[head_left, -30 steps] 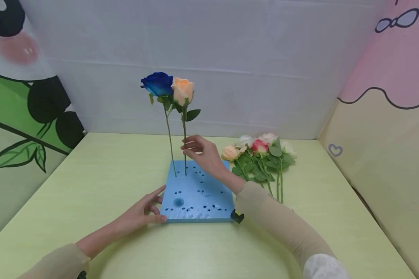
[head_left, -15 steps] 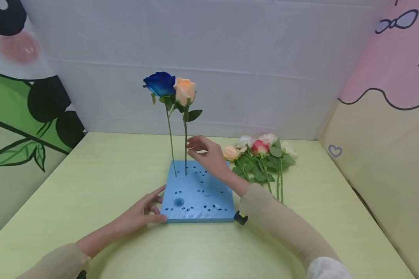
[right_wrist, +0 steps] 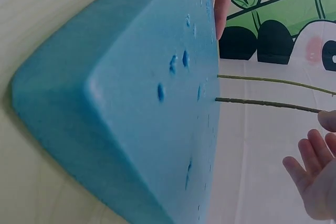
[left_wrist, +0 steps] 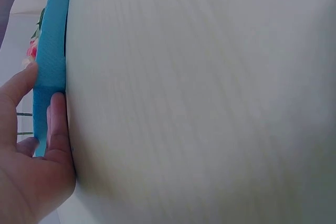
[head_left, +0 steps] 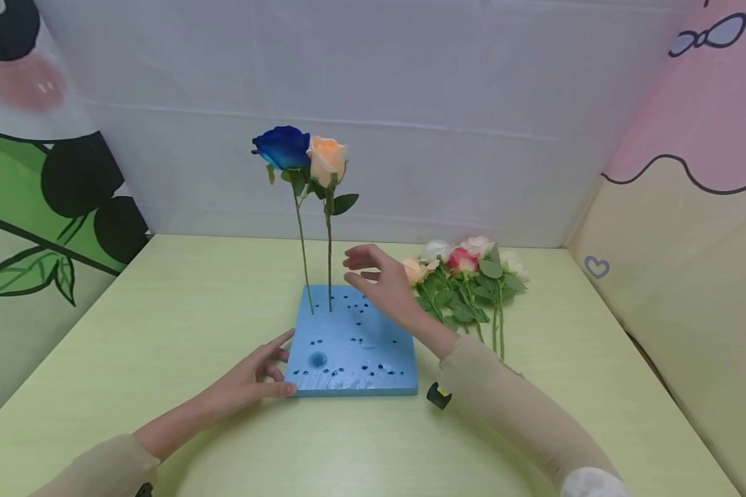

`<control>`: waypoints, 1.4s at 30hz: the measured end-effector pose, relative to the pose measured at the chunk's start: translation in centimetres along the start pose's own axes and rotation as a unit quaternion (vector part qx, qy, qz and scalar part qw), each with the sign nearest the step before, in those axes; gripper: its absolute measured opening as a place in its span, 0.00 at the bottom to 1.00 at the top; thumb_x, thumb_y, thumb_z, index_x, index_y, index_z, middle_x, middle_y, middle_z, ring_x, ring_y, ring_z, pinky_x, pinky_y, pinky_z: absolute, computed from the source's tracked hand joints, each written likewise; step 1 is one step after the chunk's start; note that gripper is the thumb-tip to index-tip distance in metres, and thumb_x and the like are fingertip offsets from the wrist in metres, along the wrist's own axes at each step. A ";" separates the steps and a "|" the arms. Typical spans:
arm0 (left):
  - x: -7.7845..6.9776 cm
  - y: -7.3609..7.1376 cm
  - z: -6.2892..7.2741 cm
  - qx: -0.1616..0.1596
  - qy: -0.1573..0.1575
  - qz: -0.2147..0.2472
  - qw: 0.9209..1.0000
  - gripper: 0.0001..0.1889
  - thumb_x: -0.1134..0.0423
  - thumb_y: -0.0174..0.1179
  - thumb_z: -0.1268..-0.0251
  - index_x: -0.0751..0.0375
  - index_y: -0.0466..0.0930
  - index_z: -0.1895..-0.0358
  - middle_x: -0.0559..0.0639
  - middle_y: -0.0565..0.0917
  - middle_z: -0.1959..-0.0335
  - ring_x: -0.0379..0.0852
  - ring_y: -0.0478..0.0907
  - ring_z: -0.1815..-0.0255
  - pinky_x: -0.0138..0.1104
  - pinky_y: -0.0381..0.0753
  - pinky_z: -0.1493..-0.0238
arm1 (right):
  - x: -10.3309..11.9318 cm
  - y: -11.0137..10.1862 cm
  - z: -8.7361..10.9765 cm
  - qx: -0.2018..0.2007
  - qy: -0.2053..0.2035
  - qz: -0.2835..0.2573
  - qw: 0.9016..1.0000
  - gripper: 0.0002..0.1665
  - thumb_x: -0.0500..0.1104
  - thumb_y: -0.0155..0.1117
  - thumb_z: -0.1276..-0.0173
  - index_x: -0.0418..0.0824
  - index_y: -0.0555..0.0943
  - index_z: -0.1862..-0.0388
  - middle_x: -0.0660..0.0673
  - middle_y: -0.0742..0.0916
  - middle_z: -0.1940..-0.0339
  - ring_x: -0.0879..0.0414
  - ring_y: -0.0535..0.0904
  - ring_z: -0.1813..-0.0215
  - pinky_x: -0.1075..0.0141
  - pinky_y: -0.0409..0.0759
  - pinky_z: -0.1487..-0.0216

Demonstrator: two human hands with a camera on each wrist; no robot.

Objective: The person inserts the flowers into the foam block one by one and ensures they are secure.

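A blue foam block (head_left: 348,345) dotted with holes lies on the table. Two artificial roses stand upright in its far left part, a blue rose (head_left: 282,147) and a peach rose (head_left: 327,160). My left hand (head_left: 249,379) rests against the block's left side, its thumb at the front corner; in the left wrist view the fingers (left_wrist: 59,124) press flat on the side. My right hand (head_left: 385,283) hovers over the block's far right part, fingers loosely bent, holding nothing. It is apart from the peach rose's stem (head_left: 329,262) to its left.
Several loose roses lie in a pile right of the block, among them a red rose (head_left: 463,259), with leafy stems (head_left: 466,304) pointing toward me. A white cloth backdrop (head_left: 410,138) closes off the table's far edge. Printed panels (head_left: 671,262) stand at both sides.
My right hand has let go of the peach rose's stem and drawn away to the right. The rose stays upright in the block. My left hand has kept its place.
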State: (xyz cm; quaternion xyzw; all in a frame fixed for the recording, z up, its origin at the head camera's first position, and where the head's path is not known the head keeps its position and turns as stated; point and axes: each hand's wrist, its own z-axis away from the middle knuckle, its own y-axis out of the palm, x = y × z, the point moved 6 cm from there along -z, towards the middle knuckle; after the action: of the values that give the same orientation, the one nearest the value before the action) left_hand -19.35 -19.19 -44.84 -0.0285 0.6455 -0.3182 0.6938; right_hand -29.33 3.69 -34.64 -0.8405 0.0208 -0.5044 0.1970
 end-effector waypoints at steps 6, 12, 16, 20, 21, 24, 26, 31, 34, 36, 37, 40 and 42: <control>0.1 0.0 0.0 -0.003 0.001 -0.002 1.000 0.51 0.58 0.71 0.42 0.54 0.46 0.20 0.60 0.70 0.41 0.40 0.77 0.58 0.29 0.70 0.65 | -0.3 -0.8 0.7 0.000 0.006 0.002 1.000 0.21 0.39 0.67 0.33 0.40 0.78 0.41 0.42 0.87 0.47 0.49 0.82 0.42 0.48 0.78 0.38; 0.0 0.0 0.0 -0.006 0.003 0.001 1.000 0.51 0.58 0.71 0.42 0.52 0.46 0.20 0.61 0.70 0.41 0.40 0.77 0.58 0.29 0.70 0.68 | -0.3 -1.7 1.2 0.007 0.010 0.017 1.000 0.22 0.40 0.67 0.32 0.41 0.77 0.41 0.43 0.86 0.45 0.50 0.81 0.40 0.50 0.76 0.35; 0.1 0.0 0.0 -0.004 0.004 0.004 1.000 0.52 0.59 0.71 0.42 0.50 0.45 0.19 0.62 0.69 0.41 0.40 0.76 0.58 0.29 0.71 0.69 | -0.5 -2.4 1.6 0.011 0.009 0.031 0.999 0.22 0.39 0.67 0.32 0.42 0.77 0.40 0.43 0.85 0.44 0.50 0.81 0.39 0.50 0.76 0.34; 0.0 0.1 -0.1 -0.004 0.005 0.002 1.000 0.51 0.59 0.70 0.42 0.50 0.46 0.19 0.61 0.69 0.41 0.40 0.76 0.58 0.29 0.71 0.68 | -0.9 -3.5 2.1 0.009 0.010 0.053 0.999 0.23 0.39 0.67 0.33 0.40 0.76 0.39 0.42 0.85 0.43 0.49 0.80 0.39 0.50 0.76 0.35; 0.0 0.1 -0.1 -0.004 0.006 0.001 1.000 0.51 0.58 0.70 0.42 0.50 0.46 0.20 0.61 0.70 0.42 0.40 0.76 0.58 0.29 0.71 0.67 | -1.1 -3.8 2.3 0.008 0.013 0.056 0.998 0.24 0.39 0.67 0.33 0.40 0.76 0.39 0.42 0.85 0.43 0.49 0.80 0.38 0.50 0.76 0.35; -0.2 0.1 -0.1 -0.003 0.009 -0.003 1.000 0.51 0.58 0.70 0.41 0.51 0.46 0.20 0.61 0.70 0.42 0.40 0.76 0.58 0.30 0.71 0.65 | -1.5 -4.8 2.9 0.004 0.025 0.055 0.998 0.24 0.39 0.68 0.33 0.40 0.76 0.39 0.42 0.85 0.43 0.48 0.80 0.38 0.48 0.75 0.34; -0.3 0.0 0.0 -0.002 0.010 -0.004 1.000 0.50 0.58 0.70 0.41 0.51 0.46 0.20 0.61 0.70 0.42 0.39 0.76 0.58 0.30 0.71 0.65 | -1.9 -5.5 3.3 0.002 0.025 0.052 0.998 0.24 0.38 0.68 0.33 0.39 0.76 0.39 0.41 0.84 0.42 0.47 0.80 0.38 0.47 0.75 0.34; -0.2 0.0 0.0 -0.004 0.004 0.001 1.000 0.51 0.58 0.70 0.42 0.51 0.46 0.20 0.62 0.70 0.41 0.40 0.77 0.58 0.29 0.71 0.66 | -2.7 -7.1 4.3 0.001 0.023 0.073 0.997 0.26 0.38 0.68 0.33 0.37 0.74 0.37 0.39 0.84 0.41 0.46 0.79 0.37 0.46 0.75 0.36; -0.1 0.0 -0.1 -0.007 0.002 0.002 1.000 0.51 0.58 0.71 0.42 0.50 0.47 0.20 0.61 0.70 0.41 0.40 0.77 0.58 0.29 0.70 0.67 | -3.1 -8.0 4.9 -0.003 0.023 0.090 0.996 0.28 0.39 0.68 0.34 0.39 0.74 0.35 0.39 0.84 0.41 0.46 0.79 0.37 0.45 0.76 0.37; 0.0 0.0 -0.1 -0.007 0.002 0.002 1.000 0.51 0.58 0.71 0.42 0.50 0.46 0.20 0.61 0.70 0.41 0.40 0.77 0.58 0.29 0.70 0.67 | -3.3 -8.7 5.3 -0.006 0.022 0.097 0.995 0.29 0.39 0.69 0.34 0.39 0.74 0.35 0.40 0.83 0.40 0.46 0.79 0.37 0.45 0.76 0.37; 0.1 -0.1 -0.1 -0.007 0.003 0.000 1.000 0.51 0.58 0.71 0.42 0.50 0.46 0.20 0.61 0.70 0.41 0.39 0.77 0.58 0.29 0.71 0.68 | -3.4 -9.0 5.5 -0.006 0.022 0.100 0.995 0.29 0.39 0.69 0.34 0.39 0.74 0.35 0.40 0.83 0.40 0.46 0.79 0.37 0.45 0.76 0.37; 0.3 0.0 -0.1 -0.007 -0.001 -0.003 1.000 0.51 0.57 0.71 0.43 0.48 0.47 0.20 0.60 0.70 0.41 0.39 0.77 0.58 0.29 0.71 0.68 | -3.5 -10.0 6.2 -0.011 0.023 0.112 0.993 0.30 0.37 0.69 0.35 0.38 0.73 0.35 0.40 0.83 0.40 0.45 0.78 0.36 0.45 0.76 0.38; 0.4 0.0 -0.1 -0.006 -0.003 -0.006 1.000 0.51 0.56 0.71 0.42 0.47 0.48 0.20 0.60 0.70 0.41 0.38 0.77 0.58 0.29 0.72 0.67 | -3.6 -10.7 6.6 -0.013 0.023 0.129 0.991 0.30 0.37 0.69 0.35 0.38 0.73 0.34 0.39 0.83 0.39 0.45 0.78 0.36 0.46 0.77 0.38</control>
State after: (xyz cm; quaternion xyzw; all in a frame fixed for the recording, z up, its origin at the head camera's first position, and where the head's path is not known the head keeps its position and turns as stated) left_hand -19.50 -19.33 -45.20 -0.0374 0.6454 -0.3184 0.6933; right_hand -27.19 16.46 -36.57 -0.8214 0.1400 -0.4935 0.2493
